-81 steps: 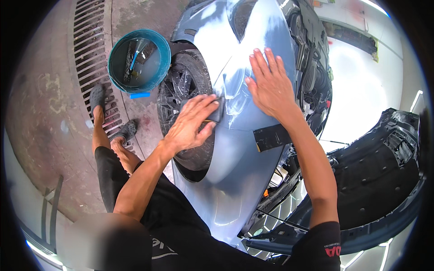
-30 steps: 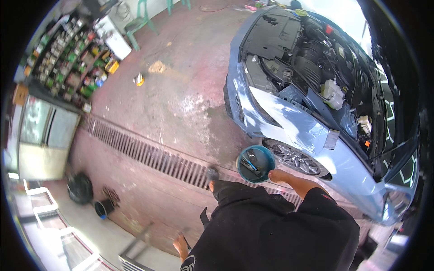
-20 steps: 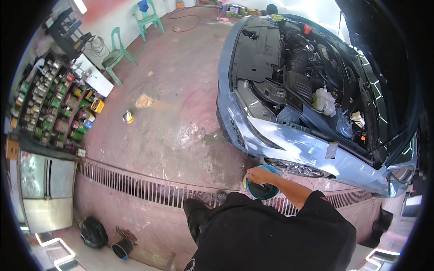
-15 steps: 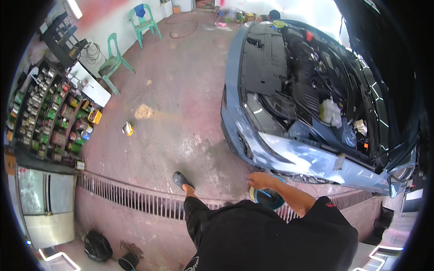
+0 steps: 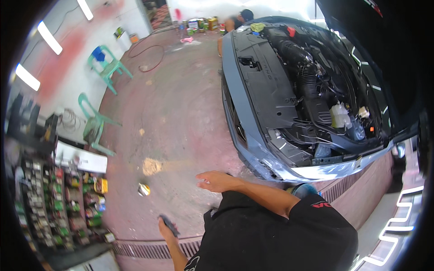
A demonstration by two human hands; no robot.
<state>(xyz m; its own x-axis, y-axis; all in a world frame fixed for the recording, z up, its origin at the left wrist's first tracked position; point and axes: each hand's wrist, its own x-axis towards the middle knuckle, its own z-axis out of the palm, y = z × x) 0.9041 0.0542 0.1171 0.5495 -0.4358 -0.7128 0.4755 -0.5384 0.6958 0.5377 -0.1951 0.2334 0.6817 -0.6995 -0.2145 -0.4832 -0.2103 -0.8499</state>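
My right hand point(image 5: 217, 181) reaches out left of the car's front corner, fingers extended and apart, with nothing visible in it. At the lower left, my left hand point(image 5: 164, 229) holds a dark grey, flat pad-like object point(image 5: 170, 226), whose exact kind I cannot make out. Beyond my right arm stands a grey-blue car point(image 5: 253, 135) with its hood up and the engine bay exposed. Pale, whitish patches mark its near fender point(image 5: 323, 172). A round blue-green container point(image 5: 304, 189) is partly hidden behind my right arm, below the fender.
A floor drain grate point(image 5: 156, 249) crosses behind me. A small can point(image 5: 143, 189) and a sandy heap point(image 5: 152, 166) lie on the floor. Shelves of cans point(image 5: 58, 198) and green chairs point(image 5: 108, 67) line the left. Another person point(image 5: 239, 21) crouches at the car's far front corner.
My view has swung left and forward. My right hand has moved left, away from the round container. My left hand, unseen before, now shows with the dark pad-like object.
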